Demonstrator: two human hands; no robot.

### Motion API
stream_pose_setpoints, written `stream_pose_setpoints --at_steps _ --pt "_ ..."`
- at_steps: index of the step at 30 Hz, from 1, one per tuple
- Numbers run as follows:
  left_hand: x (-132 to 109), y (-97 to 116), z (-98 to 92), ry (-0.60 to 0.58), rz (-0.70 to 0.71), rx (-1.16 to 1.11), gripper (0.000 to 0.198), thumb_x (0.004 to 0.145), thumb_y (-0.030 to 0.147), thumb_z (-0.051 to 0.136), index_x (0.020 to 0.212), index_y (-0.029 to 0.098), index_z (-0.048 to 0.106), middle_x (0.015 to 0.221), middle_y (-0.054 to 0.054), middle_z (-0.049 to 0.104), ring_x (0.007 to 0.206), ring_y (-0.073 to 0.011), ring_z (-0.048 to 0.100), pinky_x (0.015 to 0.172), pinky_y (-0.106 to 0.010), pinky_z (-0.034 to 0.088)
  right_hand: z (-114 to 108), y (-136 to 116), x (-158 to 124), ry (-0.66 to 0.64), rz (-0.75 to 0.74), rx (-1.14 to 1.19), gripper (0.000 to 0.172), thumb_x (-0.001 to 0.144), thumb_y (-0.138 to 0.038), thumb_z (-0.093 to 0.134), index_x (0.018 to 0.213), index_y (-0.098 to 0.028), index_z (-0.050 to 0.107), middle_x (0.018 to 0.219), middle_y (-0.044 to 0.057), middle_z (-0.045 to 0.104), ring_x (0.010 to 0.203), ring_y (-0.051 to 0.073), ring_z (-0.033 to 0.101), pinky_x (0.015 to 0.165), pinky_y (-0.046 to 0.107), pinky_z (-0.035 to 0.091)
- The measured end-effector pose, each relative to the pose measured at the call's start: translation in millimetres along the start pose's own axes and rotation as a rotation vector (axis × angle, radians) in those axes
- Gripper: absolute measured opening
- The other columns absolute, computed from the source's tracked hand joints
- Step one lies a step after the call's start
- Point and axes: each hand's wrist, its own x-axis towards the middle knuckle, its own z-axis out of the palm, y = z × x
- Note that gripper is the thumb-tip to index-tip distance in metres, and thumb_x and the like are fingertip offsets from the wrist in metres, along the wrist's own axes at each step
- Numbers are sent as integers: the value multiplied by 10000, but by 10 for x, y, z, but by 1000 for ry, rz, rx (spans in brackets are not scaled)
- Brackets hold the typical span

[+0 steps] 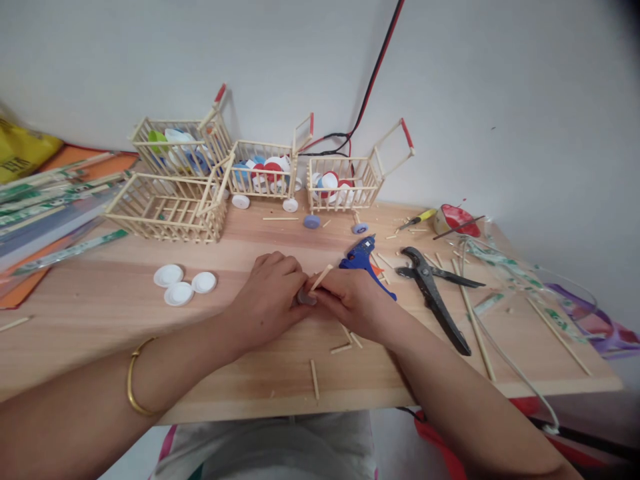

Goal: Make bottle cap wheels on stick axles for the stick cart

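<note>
My left hand is closed around a small grey cap-like piece, mostly hidden by the fingers. My right hand meets it over the table, fingers pinched on a short wooden stick that points up to the right at the grey piece. Whether stick and piece touch cannot be made out. A blue glue gun lies just behind my right hand. To the left of my hands are three white bottle caps. Cut stick pieces lie in front.
Several stick-built miniature carts stand along the wall, some filled with caps. One basket has no wheels visible. Black pliers, a yellow-handled cutter and a red-and-white bowl are right. Packaged sticks lie left.
</note>
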Motion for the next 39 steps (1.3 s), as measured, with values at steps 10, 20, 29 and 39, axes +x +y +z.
stream_pose_setpoints --at_steps 10,20,29,39 --pt "-6 -3 17 13 -6 -10 197 797 361 637 775 175 578 881 -49 578 896 -234 481 786 -380 362 0 -5 -16 7 -10 19 170 922 -187 457 860 -160 613 829 45 662 762 141 594 686 243 414" --pt "-1 -11 17 9 -16 -31 221 810 391 618 789 173 583 881 -48 579 898 -233 479 783 -379 356 17 4 -13 12 -18 19 166 924 -192 460 860 -165 611 831 41 664 762 137 594 690 239 415" --pt "2 -23 28 3 -24 -30 224 796 396 632 783 176 590 875 -47 580 891 -232 487 771 -373 358 23 8 -16 23 -14 21 170 925 -202 462 869 -169 619 828 39 666 747 134 591 681 243 416" --pt "11 -1 3 -5 -31 -29 209 785 370 652 783 171 589 867 -47 581 888 -230 487 775 -372 366 22 7 -11 9 -7 9 169 928 -208 462 861 -168 612 839 41 667 770 141 596 691 245 412"
